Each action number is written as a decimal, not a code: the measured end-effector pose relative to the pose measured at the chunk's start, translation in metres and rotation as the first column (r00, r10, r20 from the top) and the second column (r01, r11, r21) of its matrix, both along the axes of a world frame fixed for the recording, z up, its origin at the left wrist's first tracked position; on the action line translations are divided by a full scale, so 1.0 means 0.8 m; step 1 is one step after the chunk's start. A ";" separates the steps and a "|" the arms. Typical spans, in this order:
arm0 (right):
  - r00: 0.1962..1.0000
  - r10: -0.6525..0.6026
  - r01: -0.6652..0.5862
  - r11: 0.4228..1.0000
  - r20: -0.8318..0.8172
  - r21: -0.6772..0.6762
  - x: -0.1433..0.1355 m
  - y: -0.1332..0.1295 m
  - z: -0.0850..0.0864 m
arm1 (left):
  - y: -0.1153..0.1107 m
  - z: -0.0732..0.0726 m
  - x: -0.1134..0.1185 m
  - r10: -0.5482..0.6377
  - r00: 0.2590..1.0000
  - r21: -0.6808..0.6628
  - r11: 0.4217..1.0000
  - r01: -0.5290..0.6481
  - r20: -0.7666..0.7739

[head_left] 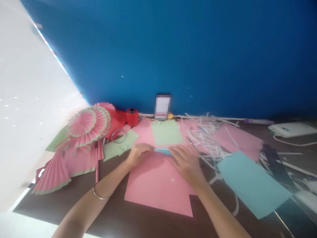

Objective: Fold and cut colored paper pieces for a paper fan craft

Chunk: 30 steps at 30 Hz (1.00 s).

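A narrow strip of folded blue paper (162, 151) lies between my hands, over the top part of a large pink sheet (158, 185). My left hand (140, 154), with a bangle on its wrist, is closed on the strip's left end. At the strip's right end is my right hand (185, 163), blurred by motion, its fingers apart and lying over the paper. Just behind the strip is a light green sheet (167, 131).
Pleated pink and green paper fans (83, 124) are piled at the left, near a red tape roll (132, 117). White paper strips (205, 138) litter the right side, beside a blue sheet (255, 183). A phone (162, 107) leans against the blue wall.
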State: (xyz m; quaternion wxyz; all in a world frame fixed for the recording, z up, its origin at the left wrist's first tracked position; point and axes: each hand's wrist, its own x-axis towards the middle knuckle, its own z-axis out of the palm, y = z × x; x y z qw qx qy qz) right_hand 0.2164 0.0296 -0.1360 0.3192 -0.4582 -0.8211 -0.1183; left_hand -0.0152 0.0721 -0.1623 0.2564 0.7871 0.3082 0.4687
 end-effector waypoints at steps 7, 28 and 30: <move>0.989 0.103 -0.091 0.990 0.108 -0.112 0.000 -0.006 0.002 | -0.004 0.004 0.009 -0.064 0.998 0.033 0.997 0.064 -0.021; 0.972 0.163 -0.151 0.985 0.170 -0.079 -0.011 -0.013 0.021 | -0.009 0.010 0.013 0.088 0.901 0.293 0.955 0.045 -0.426; 0.971 0.166 -0.153 0.984 0.171 -0.086 -0.011 -0.013 0.021 | -0.008 0.007 0.013 0.095 0.892 0.290 0.956 0.042 -0.443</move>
